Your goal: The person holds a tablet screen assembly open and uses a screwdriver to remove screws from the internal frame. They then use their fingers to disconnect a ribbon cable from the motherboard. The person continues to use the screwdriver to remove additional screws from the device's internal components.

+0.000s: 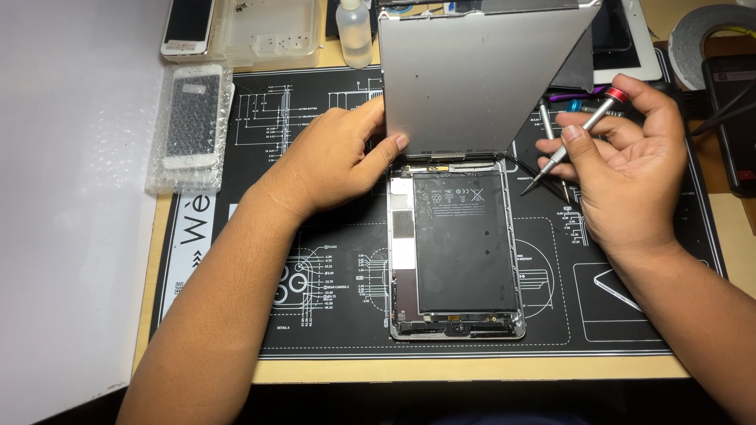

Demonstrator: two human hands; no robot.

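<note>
Propping the lifted display panel [472, 71] upright with thumb and fingers, the left hand [339, 157] risks straining the hinge-side cables of the opened tablet [457, 252] mid-tabletop if it slips, while the right hand [622, 157] pinches a red-capped screwdriver [571, 142] whose tip could slip toward the battery.

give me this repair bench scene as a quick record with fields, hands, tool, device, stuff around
left hand: left hand props up the lifted grey panel
right hand: right hand grips a red-capped screwdriver, tip pointing down-left
device: open tablet shell flat on the mat, black battery exposed
surface: black printed work mat
nearby: phone in bubble wrap, clear bottle, tape roll
</note>
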